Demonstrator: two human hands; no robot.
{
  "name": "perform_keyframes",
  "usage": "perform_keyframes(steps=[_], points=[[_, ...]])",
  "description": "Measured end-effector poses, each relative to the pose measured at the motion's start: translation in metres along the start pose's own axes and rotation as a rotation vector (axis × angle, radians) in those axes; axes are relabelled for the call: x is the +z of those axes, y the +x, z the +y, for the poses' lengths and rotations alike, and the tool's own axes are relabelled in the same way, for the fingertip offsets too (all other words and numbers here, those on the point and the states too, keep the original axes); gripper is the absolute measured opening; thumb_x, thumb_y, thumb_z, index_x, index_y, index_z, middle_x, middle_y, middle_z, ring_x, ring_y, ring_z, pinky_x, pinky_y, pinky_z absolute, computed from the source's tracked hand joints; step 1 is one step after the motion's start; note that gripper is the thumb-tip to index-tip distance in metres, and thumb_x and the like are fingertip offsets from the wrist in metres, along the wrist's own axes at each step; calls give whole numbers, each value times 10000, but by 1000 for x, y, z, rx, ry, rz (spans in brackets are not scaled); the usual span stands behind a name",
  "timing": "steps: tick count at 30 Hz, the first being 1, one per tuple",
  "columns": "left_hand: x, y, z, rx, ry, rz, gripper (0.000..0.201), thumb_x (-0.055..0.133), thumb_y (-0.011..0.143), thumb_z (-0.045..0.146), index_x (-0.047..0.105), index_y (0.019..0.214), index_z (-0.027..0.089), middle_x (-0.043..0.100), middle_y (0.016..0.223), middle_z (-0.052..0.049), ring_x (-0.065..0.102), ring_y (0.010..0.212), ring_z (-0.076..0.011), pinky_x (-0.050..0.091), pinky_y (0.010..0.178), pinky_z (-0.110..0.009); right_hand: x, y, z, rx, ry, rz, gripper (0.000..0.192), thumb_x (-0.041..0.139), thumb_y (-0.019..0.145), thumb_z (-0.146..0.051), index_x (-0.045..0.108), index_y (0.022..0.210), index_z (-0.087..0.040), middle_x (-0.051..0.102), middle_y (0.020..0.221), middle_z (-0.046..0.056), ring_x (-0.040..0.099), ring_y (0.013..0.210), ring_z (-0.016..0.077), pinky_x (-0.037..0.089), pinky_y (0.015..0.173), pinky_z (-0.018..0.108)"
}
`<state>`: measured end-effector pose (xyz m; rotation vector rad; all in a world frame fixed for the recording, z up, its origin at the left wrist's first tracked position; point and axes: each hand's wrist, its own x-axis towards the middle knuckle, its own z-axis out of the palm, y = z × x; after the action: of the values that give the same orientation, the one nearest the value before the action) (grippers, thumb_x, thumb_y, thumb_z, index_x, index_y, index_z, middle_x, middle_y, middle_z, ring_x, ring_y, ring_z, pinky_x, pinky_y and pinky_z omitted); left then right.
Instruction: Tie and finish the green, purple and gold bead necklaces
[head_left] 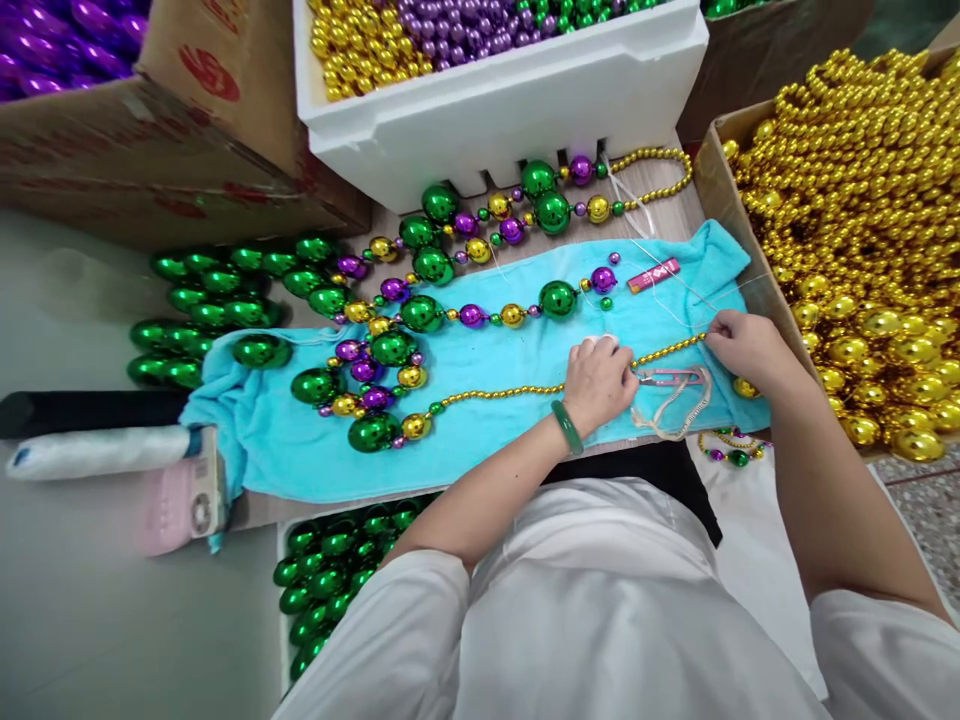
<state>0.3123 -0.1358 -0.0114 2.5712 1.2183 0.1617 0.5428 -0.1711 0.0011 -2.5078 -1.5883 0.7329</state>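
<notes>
A tray of glossy green beads (330, 575) sits nearest the seated person. On the turquoise towel (480, 420), the left hand (598, 385), fingers curled together, presses a strand of small gold beads (510, 392) beside pink-handled snips (671, 377); the right hand (742, 345) pinches the strand's far end. A pink lighter (653, 276) bears unreadable white print. Beyond stands a white foam box (510, 105).
</notes>
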Motion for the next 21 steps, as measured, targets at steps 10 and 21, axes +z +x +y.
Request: perform_keyframes(steps=[10, 21], points=[[-11, 4, 4, -23, -459, 28, 144, 470, 872, 203, 599, 811, 189, 659, 844, -41, 594, 851, -183, 420, 787, -330, 13, -32, -44, -618, 87, 225, 333, 529, 802, -283, 647, 1084, -152, 656, 1183, 159, 553, 1156, 330, 392, 1003, 481], [-86, -24, -57, -264, -1098, -84, 134, 530, 849, 306, 498, 794, 188, 487, 577, 54, 459, 492, -72, 359, 482, -191, -12, -12, -44, -487, 869, -413, 211, 647, 806, -397, 631, 738, -198, 683, 977, 55, 609, 981, 210, 450, 880, 341]])
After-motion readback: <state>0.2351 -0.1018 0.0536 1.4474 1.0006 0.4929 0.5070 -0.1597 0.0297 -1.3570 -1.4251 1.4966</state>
